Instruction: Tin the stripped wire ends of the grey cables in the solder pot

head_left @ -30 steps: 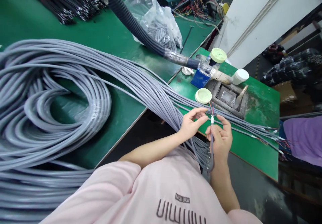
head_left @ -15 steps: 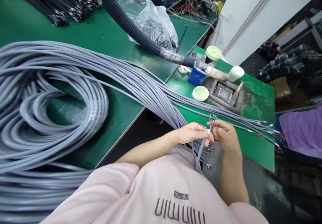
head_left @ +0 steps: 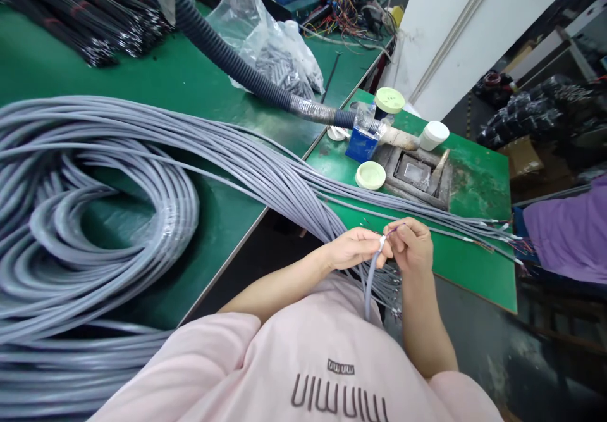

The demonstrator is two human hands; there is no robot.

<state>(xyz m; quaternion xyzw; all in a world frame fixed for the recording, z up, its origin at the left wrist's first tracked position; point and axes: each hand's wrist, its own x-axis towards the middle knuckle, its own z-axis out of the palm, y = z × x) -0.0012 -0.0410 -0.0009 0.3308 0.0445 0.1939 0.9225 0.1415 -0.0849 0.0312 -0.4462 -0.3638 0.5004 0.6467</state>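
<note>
Cable (head_left: 370,283) runs from shirt (head_left: 313,336) forward to left hand (head_left: 355,248), pinching its end; right hand (head_left: 413,243), just beside, pinches wires (head_left: 391,230).

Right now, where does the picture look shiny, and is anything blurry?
Head view: pale glare on the green table, glints on the plastic bag; head view: bottom-left grey cables look a little soft; head view: thin wires at the right hand are too fine and fuzzy to count.

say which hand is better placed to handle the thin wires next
Probably the right hand: it pinches the thin wires, while the left hand grips the grey cable near its white band, which leaves it less free.
</note>
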